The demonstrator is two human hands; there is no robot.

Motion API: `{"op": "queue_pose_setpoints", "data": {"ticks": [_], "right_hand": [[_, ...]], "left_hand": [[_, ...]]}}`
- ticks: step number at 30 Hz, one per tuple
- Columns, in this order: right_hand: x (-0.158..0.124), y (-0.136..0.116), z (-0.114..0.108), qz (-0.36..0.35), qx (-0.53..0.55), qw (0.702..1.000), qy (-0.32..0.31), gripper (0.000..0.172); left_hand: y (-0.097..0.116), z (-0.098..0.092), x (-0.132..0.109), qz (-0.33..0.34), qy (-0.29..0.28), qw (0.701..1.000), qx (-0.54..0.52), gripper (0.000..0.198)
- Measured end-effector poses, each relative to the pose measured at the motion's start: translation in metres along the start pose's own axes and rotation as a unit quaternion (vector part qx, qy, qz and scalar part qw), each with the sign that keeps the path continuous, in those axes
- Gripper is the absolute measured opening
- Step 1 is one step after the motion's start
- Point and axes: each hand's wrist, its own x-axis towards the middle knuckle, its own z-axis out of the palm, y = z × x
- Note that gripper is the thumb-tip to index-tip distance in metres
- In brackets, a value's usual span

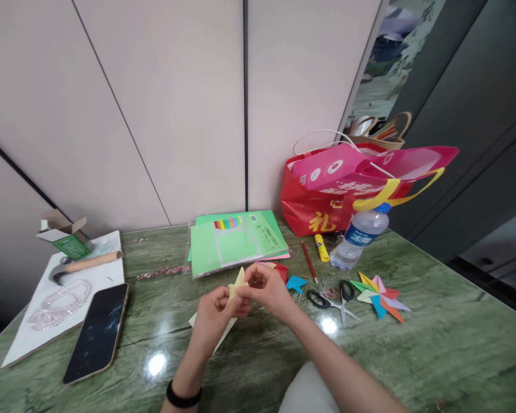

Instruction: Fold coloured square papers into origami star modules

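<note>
Both hands meet over the green marble table [434, 344]. The left hand [215, 315] and right hand [264, 287] each pinch the pale yellow paper [239, 282] between closed fingertips, holding its folded point up just above the tabletop. The paper's lower end trails down toward the table beneath the left hand. A black wristband [184, 396] sits on the left wrist.

Behind the hands lies a clear plastic sleeve [236, 244] holding a stack of green sheets, with a pink edge showing at its bottom right. To the right stands a red gift bag [322, 212], open at the top, with a pink bag [327, 167] inside it (its pink flap and yellow handle spill out to the right). A water bottle [361, 232] with a blue cap leans against the bag's foot; its fill level cannot be told. A glue stick [321, 248] and a red pencil [308, 261] lie just beside it. Nearer are scissors [333, 298] and a multicoloured paper star [380, 295]. Behind the bag, a woven basket [387, 135] holds things too small to tell.

At far left a small cardboard box [64, 235] stands with its flaps open, its contents hidden. It is next to a hammer [83, 265] and a bead string [60, 301] on a white sheet [38, 338], with a phone [97, 332] beside them.
</note>
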Motion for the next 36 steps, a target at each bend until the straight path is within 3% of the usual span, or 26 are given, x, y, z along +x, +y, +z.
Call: {"op": "queue_pose_setpoints", "data": {"ticks": [7,11,15,19,22,28,36], "right_hand": [[-0.001,-0.004,-0.001,-0.017,-0.067,0.997,-0.020,0.010],[-0.002,-0.006,0.000,-0.020,-0.094,0.995,-0.026,0.011],[-0.001,-0.002,-0.001,0.020,-0.067,0.998,0.007,0.010],[0.001,0.001,-0.006,0.086,0.003,0.996,0.023,0.018],[0.003,0.001,-0.009,0.091,0.030,0.995,0.026,0.022],[0.002,0.002,-0.008,0.060,-0.043,0.997,-0.002,0.019],[0.000,-0.004,-0.018,0.062,0.005,0.993,-0.098,0.033]], "left_hand": [[-0.001,0.001,0.000,-0.020,-0.034,0.999,-0.003,0.035],[0.001,0.004,-0.001,-0.033,-0.031,0.999,-0.007,0.035],[0.001,0.005,-0.001,-0.044,-0.029,0.998,-0.029,0.035],[0.003,0.006,-0.004,-0.035,-0.089,0.993,-0.073,0.036],[0.003,0.008,-0.005,-0.019,-0.126,0.987,-0.095,0.037],[-0.003,0.007,-0.002,-0.032,-0.047,0.997,-0.046,0.034],[0.000,0.004,-0.004,-0.026,-0.041,0.998,-0.043,0.034]]}}
